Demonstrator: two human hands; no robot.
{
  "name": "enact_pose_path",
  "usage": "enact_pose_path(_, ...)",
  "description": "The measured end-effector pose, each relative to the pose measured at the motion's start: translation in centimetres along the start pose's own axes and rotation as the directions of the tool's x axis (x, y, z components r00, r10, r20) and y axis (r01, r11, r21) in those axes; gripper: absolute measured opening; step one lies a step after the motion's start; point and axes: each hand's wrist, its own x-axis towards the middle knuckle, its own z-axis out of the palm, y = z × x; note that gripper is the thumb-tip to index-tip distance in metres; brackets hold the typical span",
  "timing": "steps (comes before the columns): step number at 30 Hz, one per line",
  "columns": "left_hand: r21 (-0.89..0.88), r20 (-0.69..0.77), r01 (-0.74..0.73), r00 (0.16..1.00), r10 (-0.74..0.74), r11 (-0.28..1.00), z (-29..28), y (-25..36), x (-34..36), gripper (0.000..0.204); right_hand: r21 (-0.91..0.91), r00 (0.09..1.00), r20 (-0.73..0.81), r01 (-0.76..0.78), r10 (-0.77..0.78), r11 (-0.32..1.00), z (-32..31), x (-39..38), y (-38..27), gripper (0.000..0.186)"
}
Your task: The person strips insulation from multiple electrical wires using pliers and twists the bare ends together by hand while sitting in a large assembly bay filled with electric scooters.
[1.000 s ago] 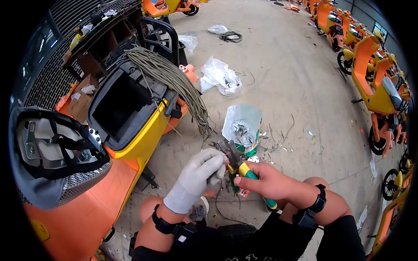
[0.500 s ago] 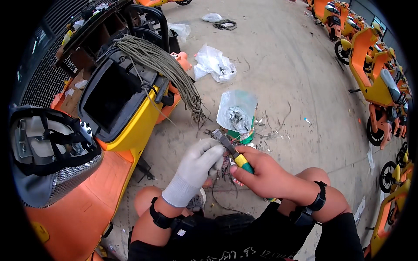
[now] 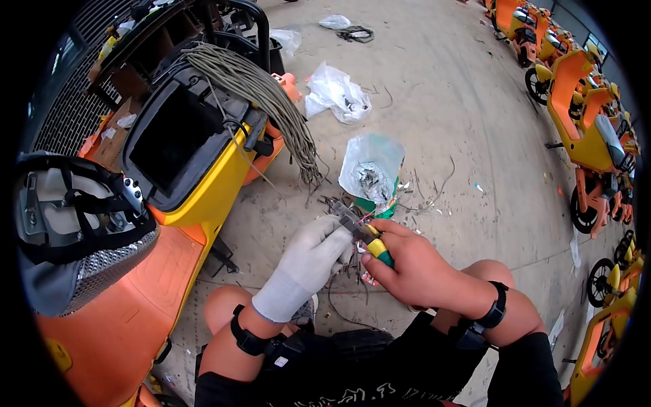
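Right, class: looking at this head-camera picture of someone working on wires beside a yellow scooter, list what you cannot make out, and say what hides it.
- Jaws of the green-and-yellow-handled pliers: head view, too small among the wires.
- Thin wires held by the white-gloved left hand: its fingers cover them.
- Palm of the bare right hand: turned away.
- Contents of the clear plastic bag: blurred by the film.
- Orange scooters at right: cut by the rim.

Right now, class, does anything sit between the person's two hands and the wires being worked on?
Nothing visible does. The gloved left hand already pinches the thin wires, and the bare right hand holds the yellow-and-green-handled pliers against them.
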Motion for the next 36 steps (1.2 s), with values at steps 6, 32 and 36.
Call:
enact_pose_path(6, 0.066, 0.023, -0.007, 1.0, 0.006, 0.998, -0.2, 0.4, -0.2, 0.024, 0.019, 0.999, 0.017, -0.041, 0.041, 0.999, -0.2, 0.1, -0.4, 0.034)
enact_pose_path(32, -0.083, 0.078, 0.03, 0.997, -0.024, 0.996, -1.0, 0.6, -0.7, 0.025, 0.07, 0.982, 0.124, -0.152, 0.143, 0.986, -0.1, 0.6, -1.2, 0.036)
enact_pose_path(36, -0.093, 0.083, 0.053, 0.995, -0.045, 0.994, -0.9, 0.7, -0.8, 0.025, 0.067, 0.986, 0.121, -0.125, 0.116, 0.99, 0.0, 0.4, -0.9, 0.036)
